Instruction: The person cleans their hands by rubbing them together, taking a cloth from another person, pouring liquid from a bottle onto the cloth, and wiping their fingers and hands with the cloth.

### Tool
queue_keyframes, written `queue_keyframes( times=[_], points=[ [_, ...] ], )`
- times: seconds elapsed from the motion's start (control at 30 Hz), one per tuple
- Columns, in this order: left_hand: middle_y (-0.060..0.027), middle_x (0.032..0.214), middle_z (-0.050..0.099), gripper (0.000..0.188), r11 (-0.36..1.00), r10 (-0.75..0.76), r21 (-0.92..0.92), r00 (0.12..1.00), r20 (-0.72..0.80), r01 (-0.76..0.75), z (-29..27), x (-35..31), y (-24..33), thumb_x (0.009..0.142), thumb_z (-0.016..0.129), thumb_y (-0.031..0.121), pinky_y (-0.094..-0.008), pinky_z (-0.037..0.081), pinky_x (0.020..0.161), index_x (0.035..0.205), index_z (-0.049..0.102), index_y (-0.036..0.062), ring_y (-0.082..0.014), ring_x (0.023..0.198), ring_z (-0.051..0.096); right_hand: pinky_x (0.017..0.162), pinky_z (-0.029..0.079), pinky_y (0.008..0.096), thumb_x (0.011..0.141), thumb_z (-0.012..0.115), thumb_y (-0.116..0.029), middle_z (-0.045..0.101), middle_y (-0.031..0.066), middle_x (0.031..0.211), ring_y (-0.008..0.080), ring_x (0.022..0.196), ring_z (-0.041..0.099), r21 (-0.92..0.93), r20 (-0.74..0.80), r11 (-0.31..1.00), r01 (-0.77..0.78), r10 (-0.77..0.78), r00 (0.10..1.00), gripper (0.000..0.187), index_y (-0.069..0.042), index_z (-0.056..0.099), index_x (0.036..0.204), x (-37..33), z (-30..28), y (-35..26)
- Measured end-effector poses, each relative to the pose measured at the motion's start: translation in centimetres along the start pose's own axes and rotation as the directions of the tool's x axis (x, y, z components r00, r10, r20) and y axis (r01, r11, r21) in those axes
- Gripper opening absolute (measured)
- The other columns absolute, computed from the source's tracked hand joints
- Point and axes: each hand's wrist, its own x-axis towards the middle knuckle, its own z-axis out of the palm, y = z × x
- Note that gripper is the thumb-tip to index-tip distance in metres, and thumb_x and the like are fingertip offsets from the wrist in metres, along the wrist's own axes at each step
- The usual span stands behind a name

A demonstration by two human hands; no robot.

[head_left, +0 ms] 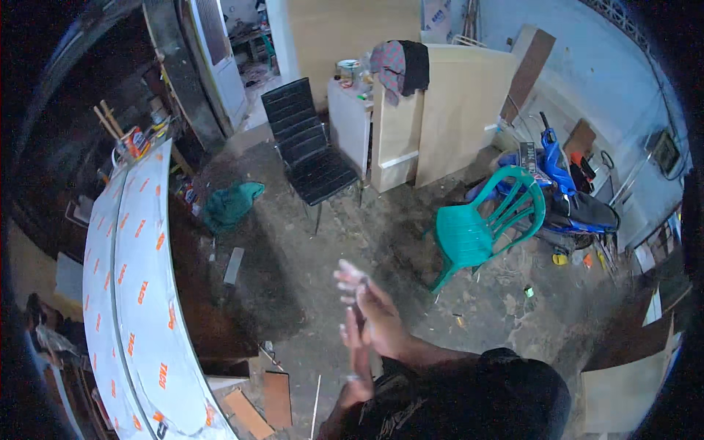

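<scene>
My right hand (378, 312) reaches in from the lower right in front of my body, its fingers stretched out and apart, pale at the tips. Just below and to its left, my left hand (356, 363) points upward with fingers extended. The two hands are close together and seem to touch at the palms or fingers. Neither shows anything held, though blur and overlap hide part of the left fingers. Beneath them is the bare, dirty floor (315, 293).
White boards with orange print (147, 293) lie along the left. A black chair (308, 150) stands ahead, a green plastic chair (466, 235) to the right. Behind that are a blue motorbike (561, 176) and leaning panels (462, 110). Wood offcuts (277, 398) and a green cloth (233, 205) lie on the floor.
</scene>
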Motion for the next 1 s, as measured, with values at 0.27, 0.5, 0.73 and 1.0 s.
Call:
queue_keyframes(
  times=[0.27, 0.5, 0.73, 1.0],
  points=[
    [-0.0225, 0.153, 0.011, 0.102, 0.974, -0.206, -0.005, 0.897, 0.39, 0.226, 3.9, 15.9, -11.4, 0.086, 0.029, 0.072, -0.044, 0.001, 0.114, 0.147, -0.007, -0.0024, -0.0293, 0.142, 0.015, 0.11, 0.023, 0.0432, 0.097, 0.03, -0.054, 0.04, 0.017, 0.141, 0.0296, 0.133, 0.033, -0.219, -0.359, 0.941, 0.259, -0.325, 0.875, 0.069, 0.001, 0.038, 0.138, 13.8, -14.0, -7.6],
    [-0.0189, 0.155, -0.008, 0.108, 0.978, 0.007, -0.2, 0.954, 0.299, 0.055, 11.8, 35.0, -11.6, 0.077, 0.007, 0.084, -0.0411, -0.006, 0.114, 0.147, -0.012, 0.0035, -0.031, 0.144, -0.005, 0.115, 0.005, 0.0417, 0.089, 0.028, -0.063, 0.01, 0.0166, 0.155, 0.0301, 0.144, 0.008, -0.765, 0.059, 0.492, 0.416, -0.59, 0.805, 0.089, 0.005, 0.017, 0.146, 24.4, -18.4, -8.8],
    [-0.0164, 0.156, -0.005, 0.11, 0.996, -0.058, -0.056, 0.986, 0.158, 0.067, 7.6, 47.3, -17.1, 0.076, 0.005, 0.084, -0.0419, -0.006, 0.114, 0.147, -0.008, 0.0, -0.0288, 0.144, -0.002, 0.113, -0.006, 0.0466, 0.089, 0.009, -0.071, -0.001, 0.0177, 0.156, 0.0329, 0.144, -0.005, -0.493, 0.215, 0.758, 0.426, -0.368, 0.905, 0.092, -0.001, 0.01, 0.149, 36.7, -21.9, -9.7],
    [-0.0221, 0.153, -0.012, 0.121, 0.811, -0.564, 0.015, 0.775, 0.284, 0.585, 3.5, 61.5, -21.2, 0.07, 0.016, 0.09, -0.0454, 0.002, 0.114, 0.143, -0.022, 0.0009, -0.0317, 0.143, -0.003, 0.115, 0.0, 0.0428, 0.092, 0.005, -0.065, 0.005, 0.0124, 0.157, 0.0279, 0.144, 0.001, -0.252, -0.121, 0.958, 0.136, -0.17, 0.978, 0.084, -0.004, 0.01, 0.149, 58.2, -25.7, -14.8]
  ],
)
